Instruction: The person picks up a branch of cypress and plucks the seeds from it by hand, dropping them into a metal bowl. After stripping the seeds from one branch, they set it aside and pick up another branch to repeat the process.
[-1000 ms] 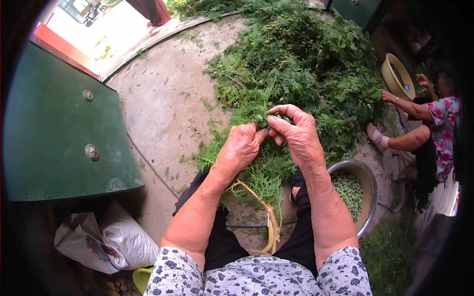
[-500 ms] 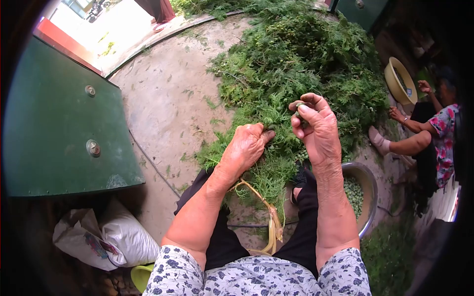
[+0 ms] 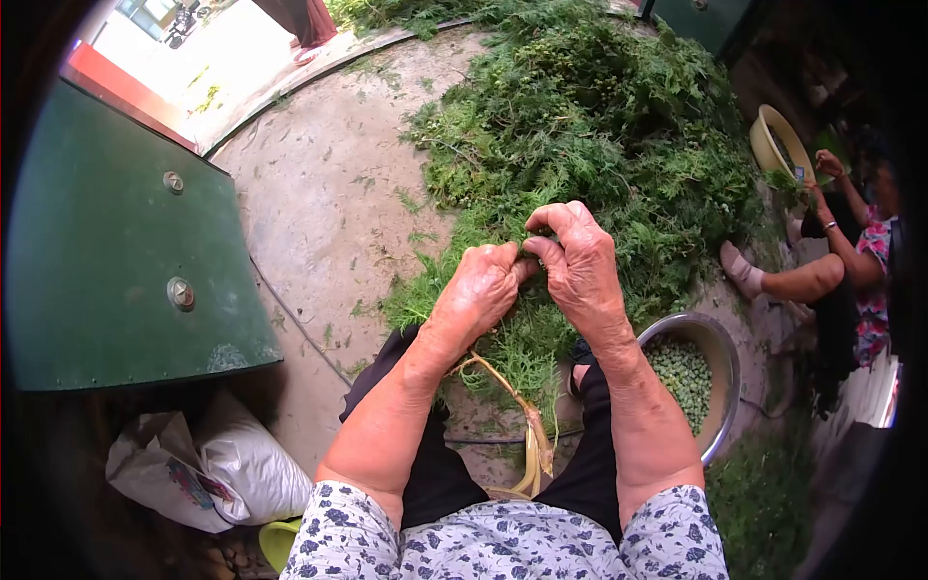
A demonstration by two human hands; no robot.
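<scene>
My left hand (image 3: 480, 290) is closed around a leafy evergreen branch (image 3: 527, 362), whose green fronds hang below the fingers and over my lap. My right hand (image 3: 578, 266) meets it at the fingertips, thumb and forefinger pinched together over a bit of green; what exactly lies in the pinch is hidden. Beyond both hands spreads a large heap of cut evergreen branches (image 3: 599, 126). To the right of my right forearm stands a metal basin (image 3: 732, 387), partly filled with small round green cones (image 3: 681, 377).
A bare brown stem (image 3: 527, 411) lies between my knees. At right another person (image 3: 841, 261) sits by a yellow basin (image 3: 766, 130), holding a green sprig. Green metal panel (image 3: 126, 242) and white sacks (image 3: 246, 469) are at left. A dark cable (image 3: 300, 324) crosses the floor.
My right hand, raised with small green pieces in its fingers, has come down and left to my left fingertips. My left hand stays in place. The other person's hands have shifted.
</scene>
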